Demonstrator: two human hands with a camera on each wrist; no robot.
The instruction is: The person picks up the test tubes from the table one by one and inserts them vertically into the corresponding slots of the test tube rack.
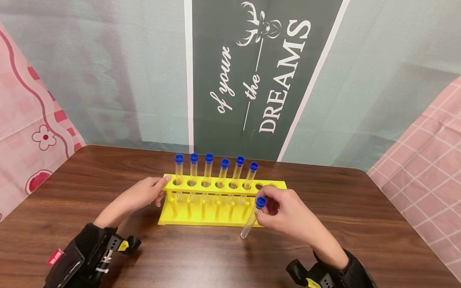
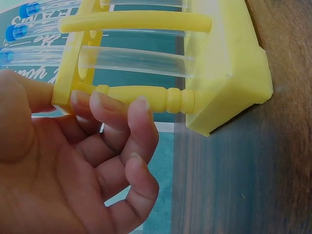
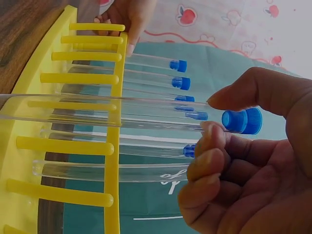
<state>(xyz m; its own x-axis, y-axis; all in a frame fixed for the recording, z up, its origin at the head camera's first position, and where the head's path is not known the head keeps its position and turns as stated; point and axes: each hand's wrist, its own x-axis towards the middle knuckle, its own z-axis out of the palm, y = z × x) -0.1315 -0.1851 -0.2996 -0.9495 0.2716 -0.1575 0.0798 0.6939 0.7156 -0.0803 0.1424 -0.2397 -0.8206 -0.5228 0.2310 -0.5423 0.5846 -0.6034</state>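
Note:
A yellow test tube rack stands on the table with several clear, blue-capped test tubes upright or slightly tilted in its holes. At the rack's left end, my left hand grips the top plate, thumb above and fingers curled beneath, as the left wrist view shows. My right hand pinches another clear test tube just below its blue cap, between thumb and fingers. That tube leans in front of the rack's right part, its lower end toward the front left. Whether its bottom touches the table I cannot tell.
Rack holes without tubes show at the right end, partly behind my right hand. A row of yellow pegs rises from the rack's base. Behind the brown wooden table hangs a green printed cloth; pink cloths flank it.

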